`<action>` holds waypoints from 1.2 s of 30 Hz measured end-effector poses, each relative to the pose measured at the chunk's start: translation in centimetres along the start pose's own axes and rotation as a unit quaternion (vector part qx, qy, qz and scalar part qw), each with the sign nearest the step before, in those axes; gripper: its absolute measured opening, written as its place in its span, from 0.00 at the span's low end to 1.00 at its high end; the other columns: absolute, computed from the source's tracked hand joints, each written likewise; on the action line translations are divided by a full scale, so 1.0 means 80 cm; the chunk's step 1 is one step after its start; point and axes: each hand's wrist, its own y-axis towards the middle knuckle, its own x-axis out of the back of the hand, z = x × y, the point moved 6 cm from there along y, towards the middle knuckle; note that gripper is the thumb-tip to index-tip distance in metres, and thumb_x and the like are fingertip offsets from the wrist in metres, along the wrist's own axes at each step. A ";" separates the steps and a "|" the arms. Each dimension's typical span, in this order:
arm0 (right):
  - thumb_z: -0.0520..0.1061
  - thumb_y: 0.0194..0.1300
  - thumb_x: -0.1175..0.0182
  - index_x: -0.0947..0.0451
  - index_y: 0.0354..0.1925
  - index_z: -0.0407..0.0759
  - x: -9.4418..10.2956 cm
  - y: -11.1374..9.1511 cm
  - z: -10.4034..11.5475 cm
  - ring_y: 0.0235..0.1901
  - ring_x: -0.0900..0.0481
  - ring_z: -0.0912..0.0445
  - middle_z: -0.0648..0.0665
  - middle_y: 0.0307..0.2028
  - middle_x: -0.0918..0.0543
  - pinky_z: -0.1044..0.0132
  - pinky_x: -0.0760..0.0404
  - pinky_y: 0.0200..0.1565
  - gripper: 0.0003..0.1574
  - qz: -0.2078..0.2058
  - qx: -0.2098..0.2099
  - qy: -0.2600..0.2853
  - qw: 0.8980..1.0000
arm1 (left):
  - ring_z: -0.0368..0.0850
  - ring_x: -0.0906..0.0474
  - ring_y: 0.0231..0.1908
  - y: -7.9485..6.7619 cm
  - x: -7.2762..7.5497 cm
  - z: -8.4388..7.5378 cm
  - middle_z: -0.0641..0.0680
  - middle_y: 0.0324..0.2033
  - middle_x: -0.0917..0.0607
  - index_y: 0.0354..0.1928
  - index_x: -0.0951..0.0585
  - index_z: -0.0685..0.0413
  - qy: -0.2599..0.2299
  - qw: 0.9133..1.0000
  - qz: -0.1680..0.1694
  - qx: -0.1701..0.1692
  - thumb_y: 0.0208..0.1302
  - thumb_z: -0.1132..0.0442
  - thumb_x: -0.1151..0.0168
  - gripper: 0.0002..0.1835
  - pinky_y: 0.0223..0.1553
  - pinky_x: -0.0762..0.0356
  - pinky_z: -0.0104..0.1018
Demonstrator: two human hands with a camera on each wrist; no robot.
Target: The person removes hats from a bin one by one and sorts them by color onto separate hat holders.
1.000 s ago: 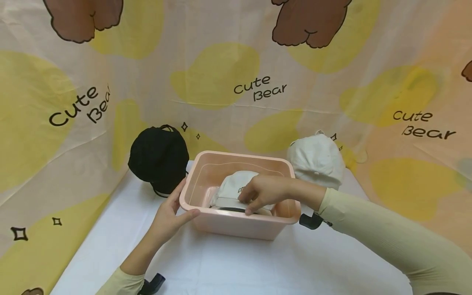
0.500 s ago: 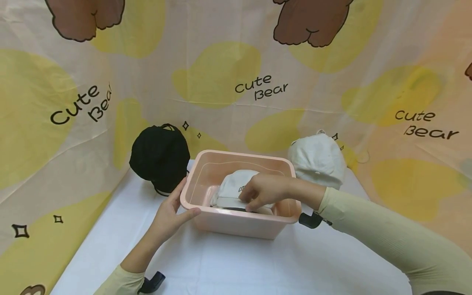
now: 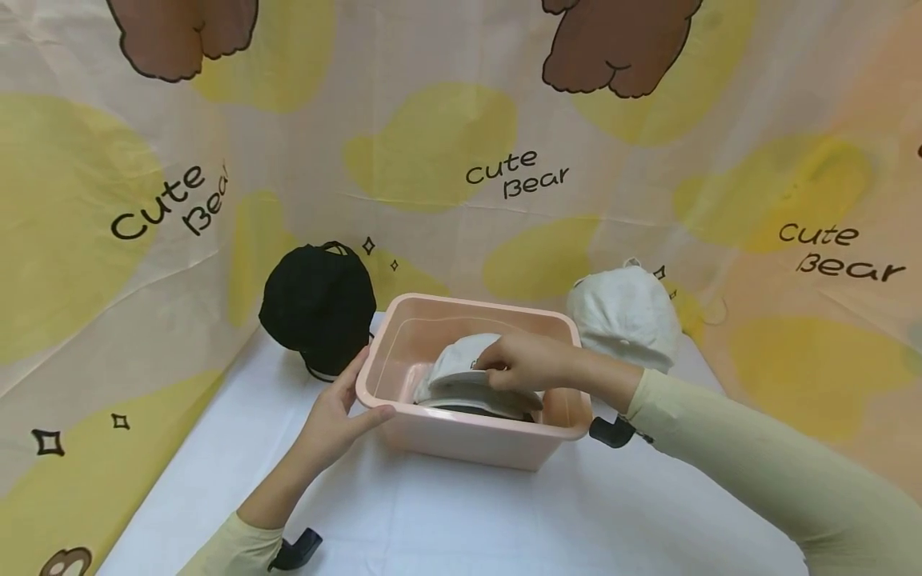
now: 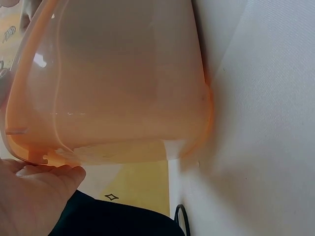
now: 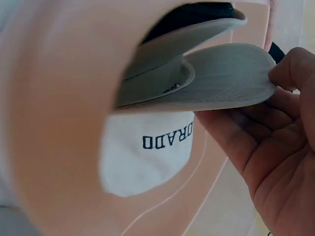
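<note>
My right hand [image 3: 529, 364] reaches into a pink plastic bin [image 3: 461, 444] and pinches the brim of a white baseball cap [image 3: 457, 360]. Dark letters show on that cap's front in the right wrist view, where its brim [image 5: 231, 73] lies between thumb and fingers. Below the raised brim sits another pale cap brim [image 5: 197, 39], with a dark cap brim [image 5: 192, 17] beyond it. At the bin's left end, my left hand [image 3: 327, 424] grips the rim, thumb over the near edge. The bin's side hides the lower parts of the caps.
A black cap [image 3: 317, 296] stands behind the bin on the left. Another white cap [image 3: 623, 312] sits behind it on the right. The white-covered table [image 3: 446, 520] ends at a patterned curtain [image 3: 418, 152].
The lettered cap's brim has risen and tipped up in my right hand, uncovering the pale brim below. My left hand keeps its grip on the bin; the head view has shifted slightly.
</note>
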 end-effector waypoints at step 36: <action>0.38 0.62 0.27 0.11 0.34 0.44 0.055 -0.040 -0.039 0.29 0.20 0.62 0.54 0.28 0.12 0.70 0.21 0.31 0.02 -0.207 -0.097 0.030 0.973 | 0.54 0.44 0.78 0.000 -0.001 -0.002 0.47 0.80 0.42 0.82 0.46 0.42 -0.011 1.000 0.010 0.002 0.58 0.52 0.22 0.55 0.69 0.37 0.52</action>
